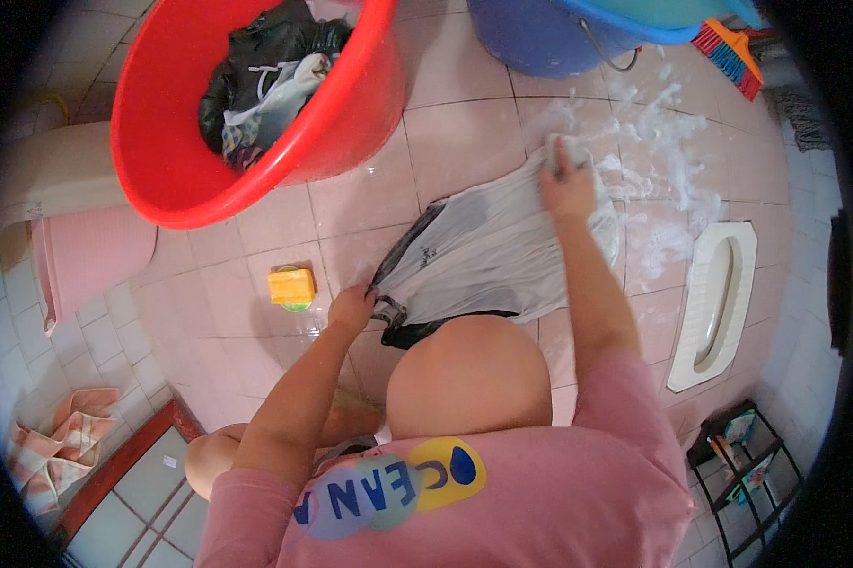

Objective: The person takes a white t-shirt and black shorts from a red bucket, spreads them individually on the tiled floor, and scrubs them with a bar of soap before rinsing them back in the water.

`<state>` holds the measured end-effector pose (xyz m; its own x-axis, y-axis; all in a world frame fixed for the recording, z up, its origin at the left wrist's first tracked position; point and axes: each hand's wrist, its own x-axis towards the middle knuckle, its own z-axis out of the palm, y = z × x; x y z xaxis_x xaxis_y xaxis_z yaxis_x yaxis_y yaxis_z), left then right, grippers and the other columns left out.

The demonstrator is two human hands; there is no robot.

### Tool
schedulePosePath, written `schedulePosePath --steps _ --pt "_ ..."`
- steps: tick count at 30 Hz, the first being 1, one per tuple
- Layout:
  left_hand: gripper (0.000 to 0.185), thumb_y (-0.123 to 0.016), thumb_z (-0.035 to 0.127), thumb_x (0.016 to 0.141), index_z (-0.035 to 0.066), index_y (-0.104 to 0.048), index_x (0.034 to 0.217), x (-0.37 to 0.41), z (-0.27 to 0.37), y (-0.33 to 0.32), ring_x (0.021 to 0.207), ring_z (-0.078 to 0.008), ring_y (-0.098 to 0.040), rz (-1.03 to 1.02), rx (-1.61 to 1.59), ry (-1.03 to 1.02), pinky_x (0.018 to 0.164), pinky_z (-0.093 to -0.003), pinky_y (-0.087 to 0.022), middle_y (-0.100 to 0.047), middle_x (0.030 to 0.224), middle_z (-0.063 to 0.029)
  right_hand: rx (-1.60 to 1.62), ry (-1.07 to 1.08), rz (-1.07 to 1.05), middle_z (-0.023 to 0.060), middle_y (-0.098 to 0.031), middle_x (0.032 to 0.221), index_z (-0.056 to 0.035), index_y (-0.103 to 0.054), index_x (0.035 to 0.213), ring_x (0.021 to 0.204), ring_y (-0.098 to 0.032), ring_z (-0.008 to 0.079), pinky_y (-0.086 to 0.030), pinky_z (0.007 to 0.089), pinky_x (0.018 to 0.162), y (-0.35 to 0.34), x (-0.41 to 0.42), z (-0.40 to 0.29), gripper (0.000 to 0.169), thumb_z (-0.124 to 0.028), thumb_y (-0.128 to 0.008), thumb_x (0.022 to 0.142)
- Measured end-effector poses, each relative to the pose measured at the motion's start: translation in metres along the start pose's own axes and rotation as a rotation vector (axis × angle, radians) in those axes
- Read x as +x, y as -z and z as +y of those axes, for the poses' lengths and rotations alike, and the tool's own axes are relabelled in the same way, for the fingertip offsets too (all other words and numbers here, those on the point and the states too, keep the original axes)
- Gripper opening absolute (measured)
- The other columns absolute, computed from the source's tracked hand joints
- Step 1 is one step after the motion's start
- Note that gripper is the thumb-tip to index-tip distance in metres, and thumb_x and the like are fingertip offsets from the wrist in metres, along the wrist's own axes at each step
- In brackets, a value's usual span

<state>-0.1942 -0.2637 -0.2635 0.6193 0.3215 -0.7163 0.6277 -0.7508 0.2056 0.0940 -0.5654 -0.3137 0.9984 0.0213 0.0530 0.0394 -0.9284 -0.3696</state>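
Note:
A wet white garment (483, 255) with black trim lies spread on the tiled floor in front of my knees. My left hand (353, 309) grips its dark-edged end near the black band. At the far end, my right hand (567, 188) is closed around a small pale object (567, 150) and presses on the fabric. Blur hides whether that object is a scrubbing brush or a bunched piece of cloth. Left of my left hand, a yellow bar of soap (291, 286) rests on a small green-edged dish (298, 307).
A red tub (160, 170) holds dark and white clothes (277, 71). A blue bucket (540, 42) stands beyond, near a colourful broom head (733, 60). White suds (653, 163) streak the floor. A squat toilet (717, 305) and a black rack (749, 468) are at right.

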Motion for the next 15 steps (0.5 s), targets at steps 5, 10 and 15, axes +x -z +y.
schedulePosePath --steps 5,10,15 --pt "0.037 -0.05 0.036 0.09 0.003 -0.062 0.101 -0.002 -0.001 -0.008 0.09 -0.0422 -0.06 -0.042 0.033 -0.034 0.078 -0.0485 -0.048 -0.065 0.095 -0.022 0.402 0.664 -0.315 0.0152 -0.059 0.087 -0.0261 -0.057 0.124 0.087 -0.058 0.0338 -0.048 0.0474 0.076 -0.027 -0.137 -0.118 0.053 -0.034 -0.068 0.073" --pt "0.035 -0.05 0.035 0.09 0.006 -0.064 0.103 -0.01 -0.026 0.002 0.089 -0.0404 -0.061 0.017 0.05 -0.022 0.078 -0.048 -0.048 -0.065 0.095 -0.0214 0.029 0.649 -0.376 0.013 -0.056 0.085 -0.037 -0.051 0.131 0.079 -0.058 0.0306 -0.049 0.0431 0.063 -0.014 -0.066 -0.043 0.056 -0.035 -0.065 0.076" --pt "0.037 -0.049 0.037 0.091 0.005 -0.063 0.102 0.004 -0.015 0.006 0.091 -0.0408 -0.06 0.061 -0.031 0.0 0.079 -0.0483 -0.048 -0.065 0.095 -0.0223 -0.001 0.019 -0.041 0.0162 -0.054 0.088 -0.0366 -0.052 0.131 0.075 -0.056 0.0338 -0.047 0.0458 0.063 0.015 -0.001 0.014 0.054 -0.036 -0.062 0.078"
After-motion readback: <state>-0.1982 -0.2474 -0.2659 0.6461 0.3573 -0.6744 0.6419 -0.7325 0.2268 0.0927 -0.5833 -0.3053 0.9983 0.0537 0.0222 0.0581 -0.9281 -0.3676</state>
